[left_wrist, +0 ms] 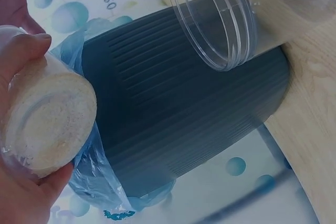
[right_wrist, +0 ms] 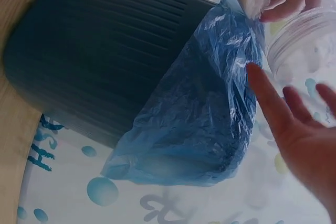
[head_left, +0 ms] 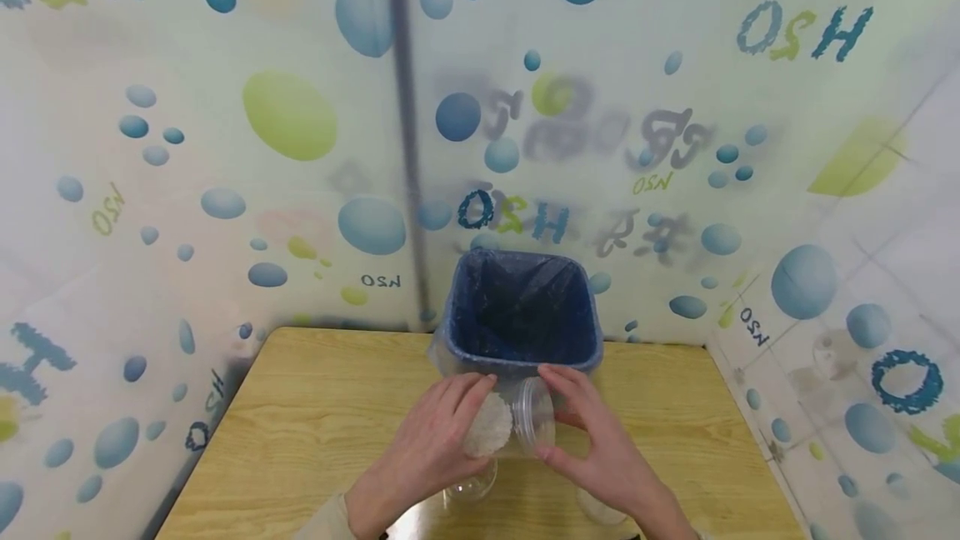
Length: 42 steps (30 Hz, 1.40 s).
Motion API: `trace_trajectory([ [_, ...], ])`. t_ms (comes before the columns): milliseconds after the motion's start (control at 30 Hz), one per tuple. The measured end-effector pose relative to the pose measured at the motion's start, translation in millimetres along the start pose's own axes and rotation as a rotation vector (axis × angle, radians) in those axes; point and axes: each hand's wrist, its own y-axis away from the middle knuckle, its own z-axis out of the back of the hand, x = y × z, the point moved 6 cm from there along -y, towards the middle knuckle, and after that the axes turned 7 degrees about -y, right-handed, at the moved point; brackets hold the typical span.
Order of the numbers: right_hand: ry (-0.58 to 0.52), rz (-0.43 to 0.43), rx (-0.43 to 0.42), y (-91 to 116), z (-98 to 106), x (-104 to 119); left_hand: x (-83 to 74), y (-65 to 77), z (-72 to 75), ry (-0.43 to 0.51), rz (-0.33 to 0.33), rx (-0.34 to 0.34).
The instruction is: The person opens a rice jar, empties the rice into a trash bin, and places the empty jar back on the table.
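Note:
In the head view my left hand (head_left: 442, 432) grips a clear jar (head_left: 489, 427) tilted onto its side, with white, grainy contents toward its base. Its round base (left_wrist: 50, 124) faces the left wrist camera, and my fingers and thumb wrap its side. A ridged, see-through end (head_left: 534, 415) points right toward my right hand (head_left: 592, 440). That hand spreads its fingers (right_wrist: 270, 95) around this end, fingertips close to the clear plastic in the right wrist view. Below the held jar stands another clear jar (left_wrist: 294, 3), open-mouthed.
A dark blue bin (left_wrist: 157, 93) lined with a blue plastic bag (right_wrist: 194, 124) stands at the table's back edge, just beyond my hands. A round clear object (head_left: 600, 511) lies under my right wrist on the wooden table (head_left: 315, 415). Patterned curtains (head_left: 300, 190) surround the table.

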Motion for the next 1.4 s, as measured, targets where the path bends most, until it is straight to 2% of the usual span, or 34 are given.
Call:
trace_trajectory([
  [67,-0.045,-0.092,-0.042,0,1,-4,-0.2,-0.9,0.5,0.001,-0.001,0.005],
  [200,-0.064,-0.238,-0.088,-1,-1,-9,-0.9,-1.8,0.6,-0.002,-0.005,0.006],
  [333,-0.078,-0.291,-0.095,-1,-4,-10,-1.3,-1.8,0.7,-0.008,-0.007,-0.007],
  [600,-0.079,-0.205,-0.079,0,-5,-6,-1.8,-2.0,0.0,-0.007,-0.006,-0.012],
  [933,0.015,-0.031,-0.035,2,-4,1,-2.3,-1.8,-2.0,-0.013,-0.004,-0.004],
  [1200,0.076,0.017,0.018,3,-4,3,-2.2,-0.6,-2.0,-0.02,0.0,-0.008],
  [1400,0.116,0.124,0.054,4,-3,5,-2.3,-0.3,-2.3,-0.012,0.004,-0.016],
])
